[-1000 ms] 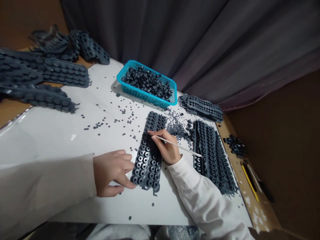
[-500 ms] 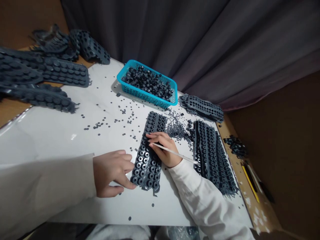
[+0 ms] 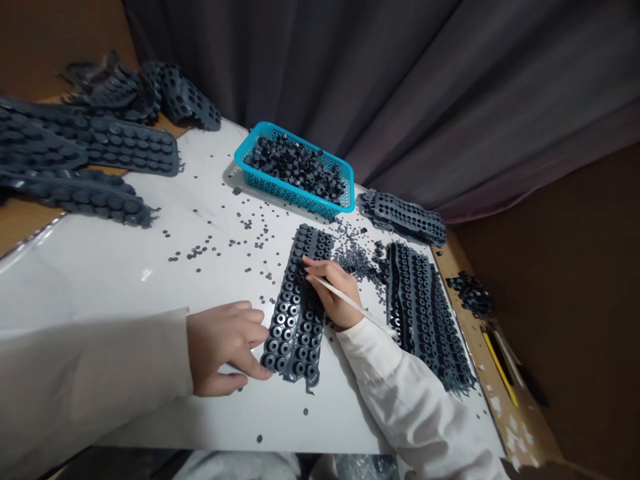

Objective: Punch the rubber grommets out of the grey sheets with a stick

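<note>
A dark grey rubber sheet [image 3: 295, 333] with rows of raised rings lies lengthwise on the white board, its near end between my hands. My left hand [image 3: 227, 347] rests at its lower left edge; the index fingertip touches the corner and the fingers are apart, holding nothing. My right hand [image 3: 335, 290] is over the upper middle of the sheet, pinching a thin white stick [image 3: 345, 298] like a pen. The stick's tip is at the rings, partly hidden by my fingers. Small dark discs [image 3: 355, 259] are heaped just right of the sheet.
A blue basket [image 3: 295, 195] of small dark rubber pieces stands at the back. Stacked ring sheets [image 3: 425, 313] lie to the right, perforated sheets [image 3: 405, 217] behind them. More grey sheets [image 3: 130, 143] pile up at the left. A yellow-handled tool [image 3: 500, 367] is at the right edge.
My right hand and the stick have shifted slightly up and right along the sheet, away from me. My left hand and the sheet stay in place.
</note>
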Available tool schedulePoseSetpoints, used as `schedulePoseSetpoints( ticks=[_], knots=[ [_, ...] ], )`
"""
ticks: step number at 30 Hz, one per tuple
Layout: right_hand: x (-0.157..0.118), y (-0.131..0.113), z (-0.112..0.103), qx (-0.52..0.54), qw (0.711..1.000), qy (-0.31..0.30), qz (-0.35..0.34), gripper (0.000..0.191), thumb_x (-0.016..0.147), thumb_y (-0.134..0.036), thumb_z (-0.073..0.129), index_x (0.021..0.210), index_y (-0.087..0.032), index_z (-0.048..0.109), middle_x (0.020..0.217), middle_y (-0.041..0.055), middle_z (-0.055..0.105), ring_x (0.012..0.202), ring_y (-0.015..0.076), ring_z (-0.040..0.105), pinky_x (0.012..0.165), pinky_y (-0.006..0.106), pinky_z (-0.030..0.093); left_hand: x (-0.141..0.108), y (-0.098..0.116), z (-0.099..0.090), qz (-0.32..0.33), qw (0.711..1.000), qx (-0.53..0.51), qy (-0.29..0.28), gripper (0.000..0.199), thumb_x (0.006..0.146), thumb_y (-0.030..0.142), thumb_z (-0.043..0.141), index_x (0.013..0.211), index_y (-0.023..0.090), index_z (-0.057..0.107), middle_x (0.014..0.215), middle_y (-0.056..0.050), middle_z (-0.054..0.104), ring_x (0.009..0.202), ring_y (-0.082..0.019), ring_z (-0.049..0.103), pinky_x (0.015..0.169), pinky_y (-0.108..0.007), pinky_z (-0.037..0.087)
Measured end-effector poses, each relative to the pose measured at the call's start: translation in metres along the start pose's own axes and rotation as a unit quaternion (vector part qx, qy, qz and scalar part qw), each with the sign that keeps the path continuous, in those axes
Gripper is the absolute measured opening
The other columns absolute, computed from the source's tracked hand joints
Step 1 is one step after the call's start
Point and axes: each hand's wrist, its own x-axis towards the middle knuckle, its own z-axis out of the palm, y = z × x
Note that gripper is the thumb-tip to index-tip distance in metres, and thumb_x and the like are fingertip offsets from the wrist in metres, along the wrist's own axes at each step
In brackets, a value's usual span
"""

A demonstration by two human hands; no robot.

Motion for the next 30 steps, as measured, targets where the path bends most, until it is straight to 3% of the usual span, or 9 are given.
schedulePoseSetpoints(
  ticks=[5,13,17,24,30],
  knots=[
    [0.0,-0.002,0.004,0.034,0.999,-0.03,0.005,0.006,0.089,-0.021,0.055,0.087,-0.022,0.061,0.108,0.0099,0.07,0.101,0.0197,0.064,0.087,0.039,0.052,-0.001,-0.001,0.002,-0.002,1.0,0.004,-0.005,0.036,0.07,0.017,0.057,0.103,0.028,0.065,0.066,-0.002,0.043,0.063,-0.019,0.036,0.059,-0.035,0.023],
    [0.001,0.005,0.004,-0.069,0.994,-0.071,-0.045,0.013,0.092,-0.021,0.05,0.089,-0.023,0.062,0.11,0.006,0.07,0.097,0.0199,0.062,0.084,0.039,0.05,0.0,0.001,0.0,-0.003,1.0,0.001,0.0,0.038,0.068,0.014,0.059,0.103,0.028,0.065,0.066,-0.001,0.043,0.063,-0.018,0.036,0.059,-0.034,0.022],
    [0.0,0.012,0.006,-0.093,0.993,-0.049,-0.045,0.019,0.094,-0.021,0.044,0.092,-0.021,0.063,0.116,0.0099,0.067,0.098,0.0202,0.063,0.085,0.038,0.05,0.0,0.001,0.0,-0.002,1.0,0.001,0.001,0.037,0.069,0.016,0.058,0.104,0.028,0.064,0.068,-0.001,0.044,0.064,-0.018,0.036,0.059,-0.034,0.023],
    [0.007,0.01,0.002,-0.043,0.998,0.027,0.038,0.015,0.093,-0.022,0.045,0.09,-0.022,0.059,0.107,0.0114,0.07,0.105,0.0215,0.065,0.087,0.036,0.053,0.0,0.001,0.001,-0.009,1.0,-0.002,0.005,0.037,0.069,0.016,0.057,0.102,0.029,0.064,0.067,-0.002,0.044,0.064,-0.019,0.037,0.06,-0.035,0.024],
    [0.017,-0.008,0.003,0.058,0.998,-0.006,0.035,0.008,0.091,-0.025,0.051,0.09,-0.023,0.059,0.109,0.0088,0.069,0.105,0.0211,0.064,0.088,0.037,0.052,0.001,0.002,0.0,-0.005,1.0,0.001,0.005,0.037,0.068,0.016,0.058,0.102,0.029,0.063,0.066,-0.001,0.043,0.063,-0.019,0.038,0.059,-0.034,0.024]
  ],
)
